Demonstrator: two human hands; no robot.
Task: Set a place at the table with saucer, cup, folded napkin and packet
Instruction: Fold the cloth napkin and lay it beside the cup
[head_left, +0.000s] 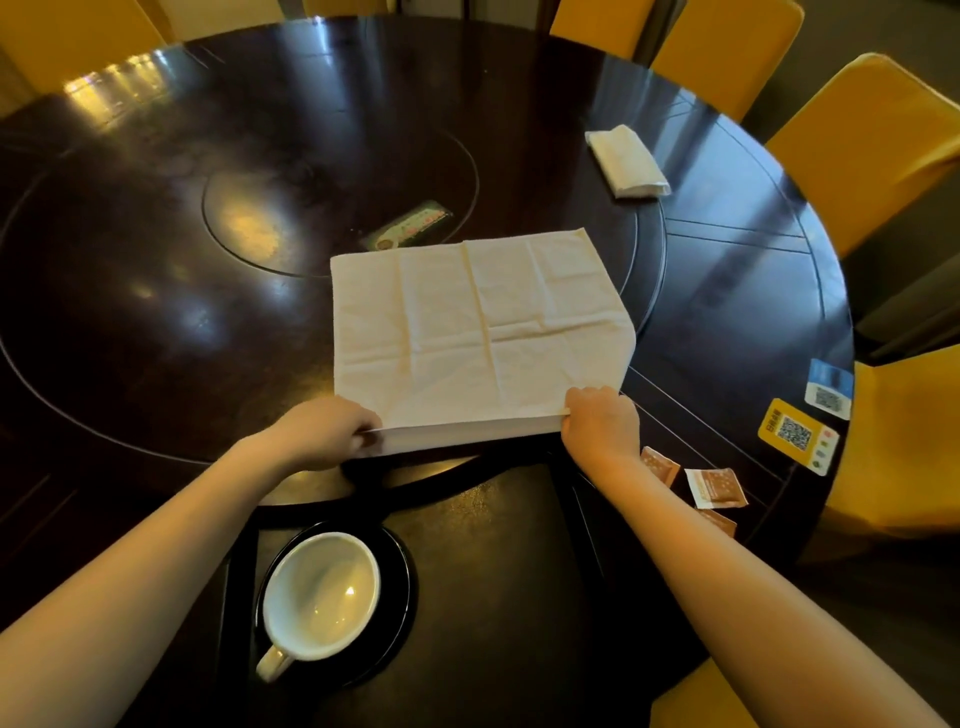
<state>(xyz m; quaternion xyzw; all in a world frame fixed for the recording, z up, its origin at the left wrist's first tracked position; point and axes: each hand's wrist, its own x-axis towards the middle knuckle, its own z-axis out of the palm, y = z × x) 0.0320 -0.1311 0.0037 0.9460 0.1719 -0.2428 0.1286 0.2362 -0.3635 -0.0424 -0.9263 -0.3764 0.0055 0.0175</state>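
Head view, looking down on a dark round table (156, 312) with yellow chairs (872, 150) around. Lying spread flat in the middle: a large cream napkin (478, 332), creased, its near edge lifted a little off the wood. Left hand (332, 431) closed on the near left corner, fingers curled over the edge. Right hand (602, 421) closed on the near right corner, pinching in the same way. Both hands well apart, one at each end of that edge.

Near the body, a white cup (322, 597) standing on a dark saucer (400, 577), handle toward the viewer. At right, just beside the right forearm, several small brown packets (714, 486), not yet placed. Farther away, at upper right, another napkin already folded (626, 161). Two code stickers (795, 434) at the table's right edge.

Judged step: folding the napkin, saucer and cup done, packet to come.

Handling, as a judgement: cloth probably light and soft, no stiffness, so sagging in the middle if raised by corners only. Best held at both corners together and carried over evenly to the far edge, then pressed flat along the fold. Polished surface maybe slippery, so possible sliding of the whole cloth.
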